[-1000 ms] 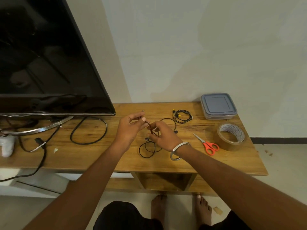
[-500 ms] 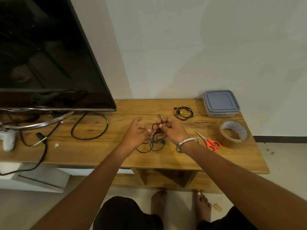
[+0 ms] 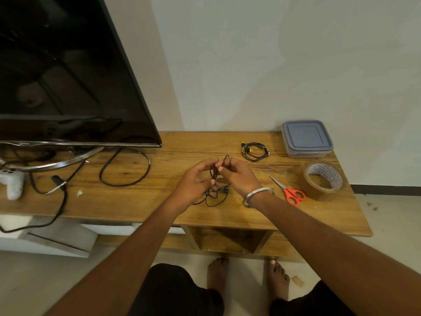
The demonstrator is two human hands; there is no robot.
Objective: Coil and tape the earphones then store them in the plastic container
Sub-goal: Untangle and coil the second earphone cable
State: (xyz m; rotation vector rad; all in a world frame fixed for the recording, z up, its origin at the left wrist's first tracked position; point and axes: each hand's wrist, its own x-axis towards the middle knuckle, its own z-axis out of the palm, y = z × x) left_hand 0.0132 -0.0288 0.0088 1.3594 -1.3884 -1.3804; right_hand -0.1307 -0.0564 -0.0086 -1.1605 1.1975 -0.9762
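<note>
Black earphones [image 3: 217,198] hang in loose loops between both hands over the middle of the wooden table [image 3: 173,208]. My left hand [image 3: 193,181] pinches the cable from the left, and my right hand [image 3: 237,176] pinches a loop of it from the right; the lower loops trail on the table. A second, coiled pair of earphones [image 3: 254,151] with yellow tips lies further back. The plastic container [image 3: 306,137], lid on, stands at the back right. A brown tape roll [image 3: 323,180] and orange-handled scissors [image 3: 290,192] lie to the right.
A large television [image 3: 63,71] on a metal stand fills the left side, with black cables [image 3: 125,169] looped in front of it. A white game controller [image 3: 12,182] rests at the far left. The wall runs behind the table.
Both hands have drawn closer together and a little further back on the table, gathering the cable into tighter loops between the fingertips.
</note>
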